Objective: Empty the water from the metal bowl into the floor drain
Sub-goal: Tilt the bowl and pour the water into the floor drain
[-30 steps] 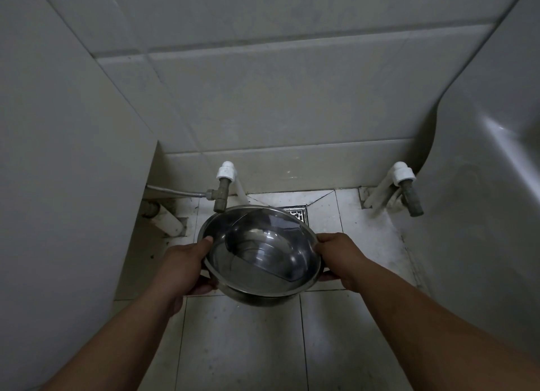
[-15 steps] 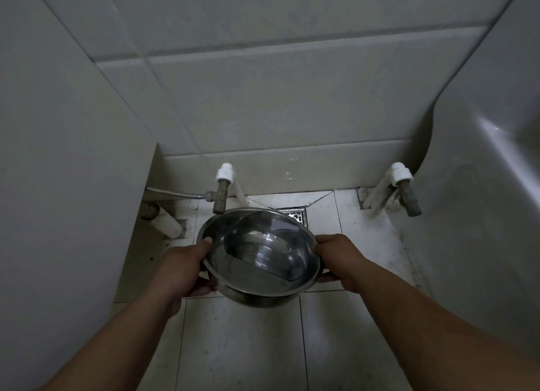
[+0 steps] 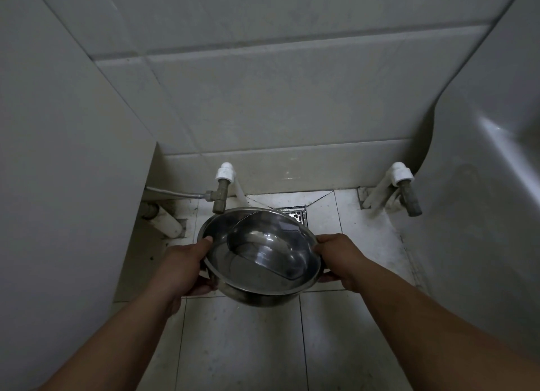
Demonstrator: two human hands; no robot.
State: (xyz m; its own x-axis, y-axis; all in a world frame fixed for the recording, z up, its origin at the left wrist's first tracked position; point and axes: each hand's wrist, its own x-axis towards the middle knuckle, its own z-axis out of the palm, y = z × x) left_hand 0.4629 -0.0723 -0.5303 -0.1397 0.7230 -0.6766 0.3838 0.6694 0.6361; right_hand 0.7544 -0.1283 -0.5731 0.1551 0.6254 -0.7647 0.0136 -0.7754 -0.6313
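Bowl (image 3: 260, 256) between two hands, one drain (image 3: 295, 215)

No readable text, labels, brands or numbers anywhere.

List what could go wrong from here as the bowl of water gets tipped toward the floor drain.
1. The bowl hides most of the drain, so a blind pour may land on the floor tiles instead.
2. A fast tip could splash the pipe valve just beyond the rim.
3. The left hand and right hand grip only the thin rim; shifting water might make it slip.
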